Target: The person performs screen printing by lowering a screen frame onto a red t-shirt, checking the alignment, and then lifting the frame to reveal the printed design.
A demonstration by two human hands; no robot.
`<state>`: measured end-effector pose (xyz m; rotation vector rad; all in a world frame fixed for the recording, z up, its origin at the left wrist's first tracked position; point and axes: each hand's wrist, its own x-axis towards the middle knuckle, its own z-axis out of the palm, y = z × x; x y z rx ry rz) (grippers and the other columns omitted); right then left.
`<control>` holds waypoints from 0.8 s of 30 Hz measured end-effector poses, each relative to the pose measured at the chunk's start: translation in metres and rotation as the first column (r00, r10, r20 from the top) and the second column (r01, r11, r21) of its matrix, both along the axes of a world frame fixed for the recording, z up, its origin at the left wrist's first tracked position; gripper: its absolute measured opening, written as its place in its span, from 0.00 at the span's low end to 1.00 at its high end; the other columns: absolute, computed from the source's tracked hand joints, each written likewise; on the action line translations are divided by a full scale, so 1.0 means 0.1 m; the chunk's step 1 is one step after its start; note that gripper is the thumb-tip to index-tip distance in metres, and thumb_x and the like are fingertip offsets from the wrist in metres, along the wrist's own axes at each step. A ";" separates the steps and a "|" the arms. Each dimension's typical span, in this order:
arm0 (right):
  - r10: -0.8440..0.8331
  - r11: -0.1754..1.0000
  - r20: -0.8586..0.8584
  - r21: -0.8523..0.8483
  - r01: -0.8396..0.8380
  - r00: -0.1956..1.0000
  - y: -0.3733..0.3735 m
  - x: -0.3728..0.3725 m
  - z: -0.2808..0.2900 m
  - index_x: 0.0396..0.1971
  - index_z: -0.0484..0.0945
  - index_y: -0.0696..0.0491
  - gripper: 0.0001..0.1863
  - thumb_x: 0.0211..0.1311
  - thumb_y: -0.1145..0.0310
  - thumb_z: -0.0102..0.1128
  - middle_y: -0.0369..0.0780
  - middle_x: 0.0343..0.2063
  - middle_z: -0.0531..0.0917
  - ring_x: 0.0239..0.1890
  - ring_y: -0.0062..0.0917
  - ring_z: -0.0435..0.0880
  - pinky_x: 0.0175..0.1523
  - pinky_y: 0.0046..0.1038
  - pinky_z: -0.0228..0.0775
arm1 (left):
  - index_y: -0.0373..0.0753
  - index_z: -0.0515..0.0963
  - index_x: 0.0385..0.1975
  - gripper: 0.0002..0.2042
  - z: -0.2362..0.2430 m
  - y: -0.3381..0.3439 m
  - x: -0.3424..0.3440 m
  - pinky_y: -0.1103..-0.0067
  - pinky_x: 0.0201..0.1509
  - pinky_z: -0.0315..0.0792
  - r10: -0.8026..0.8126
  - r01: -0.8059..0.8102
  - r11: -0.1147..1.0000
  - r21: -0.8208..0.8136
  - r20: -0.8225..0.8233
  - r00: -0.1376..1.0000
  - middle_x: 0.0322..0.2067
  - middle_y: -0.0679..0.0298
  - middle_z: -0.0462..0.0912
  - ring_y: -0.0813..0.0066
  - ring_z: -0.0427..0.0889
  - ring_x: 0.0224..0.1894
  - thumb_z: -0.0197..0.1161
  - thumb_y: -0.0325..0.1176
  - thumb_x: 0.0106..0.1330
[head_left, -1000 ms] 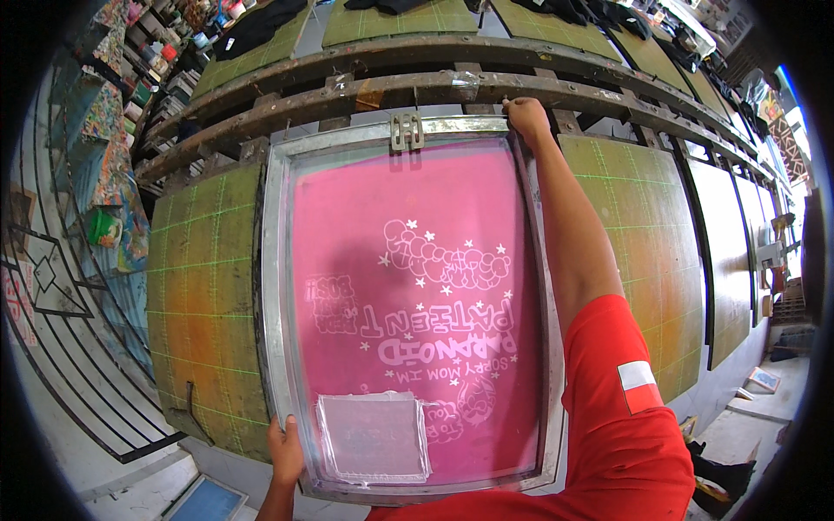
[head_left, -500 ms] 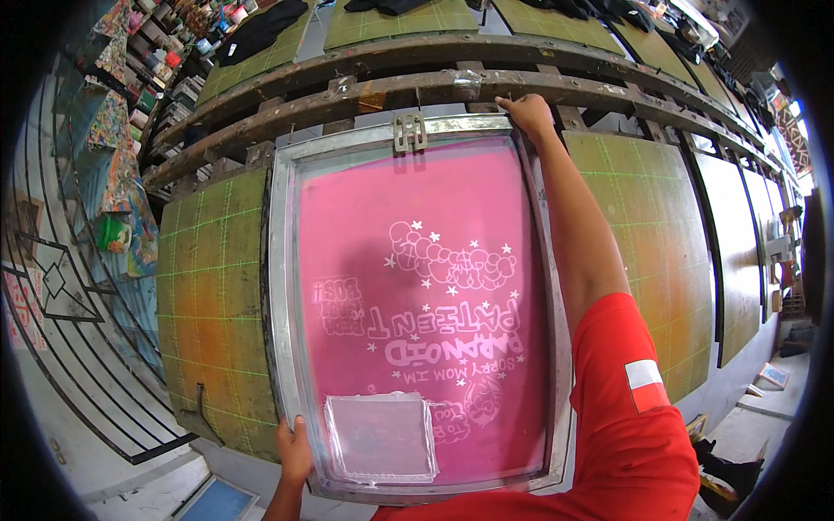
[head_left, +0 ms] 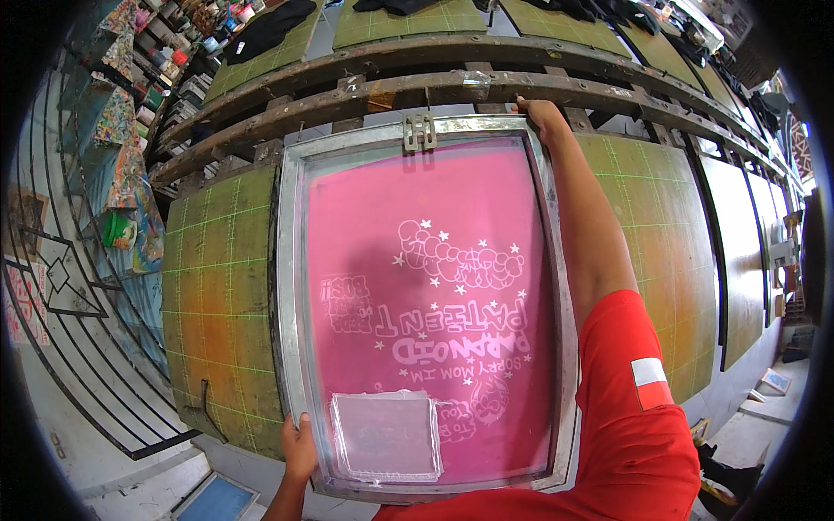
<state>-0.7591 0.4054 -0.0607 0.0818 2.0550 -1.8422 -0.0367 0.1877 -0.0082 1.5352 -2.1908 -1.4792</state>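
Note:
A silkscreen frame (head_left: 560, 347) lies in front of me, with a metal border and pink mesh (head_left: 365, 208). White outlined lettering, stars and drawings show on the mesh, upside down from my side. A pale taped rectangle (head_left: 387, 437) covers its near left part. At the far edge sits a metal hinge plate (head_left: 420, 133). My left hand (head_left: 299, 447) grips the near left side of the frame, thumb up. Stretched across the far right corner, my right hand (head_left: 545, 122) is closed over the frame; some of its fingers are hidden.
Green-gridded printing boards (head_left: 217, 286) flank the frame, another (head_left: 656, 252) at right. Wooden rails (head_left: 391, 94) run behind it. Dark garments (head_left: 269, 30) lie on far boards. A black metal grille (head_left: 87, 347) stands left, a green bucket (head_left: 119, 230) beyond it.
The view has shifted slightly, so the scene sits a little farther right. My right hand has slid slightly right at the far corner. My left hand keeps its place on the frame.

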 end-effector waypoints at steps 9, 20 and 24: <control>0.112 0.732 -0.370 0.659 0.175 0.922 -0.09 0.34 0.38 0.33 0.84 0.54 0.20 0.51 0.51 0.65 0.50 0.35 0.84 0.42 0.42 0.82 0.47 0.36 0.72 | 0.27 0.73 0.43 0.14 0.03 0.02 -0.03 0.74 0.41 0.71 0.003 -0.003 1.000 0.004 -0.003 1.000 0.34 0.56 0.80 0.72 0.77 0.35 0.50 0.34 0.69; 0.050 0.963 -0.232 0.269 0.015 0.971 -0.01 -0.02 0.02 0.29 0.83 0.60 0.18 0.63 0.58 0.56 0.44 0.31 0.84 0.35 0.27 0.80 0.45 0.31 0.67 | 0.27 0.73 0.44 0.16 0.00 -0.01 -0.02 0.73 0.43 0.71 -0.028 0.027 0.999 -0.031 -0.018 0.999 0.35 0.55 0.80 0.70 0.78 0.36 0.51 0.36 0.69; 0.103 0.916 -0.245 0.401 0.004 0.964 -0.10 0.12 0.14 0.33 0.82 0.62 0.21 0.60 0.55 0.58 0.50 0.37 0.84 0.44 0.36 0.82 0.49 0.36 0.70 | 0.28 0.73 0.44 0.16 0.00 0.01 0.01 0.73 0.44 0.71 -0.023 0.024 0.996 -0.083 0.013 1.000 0.36 0.54 0.80 0.69 0.78 0.37 0.51 0.36 0.69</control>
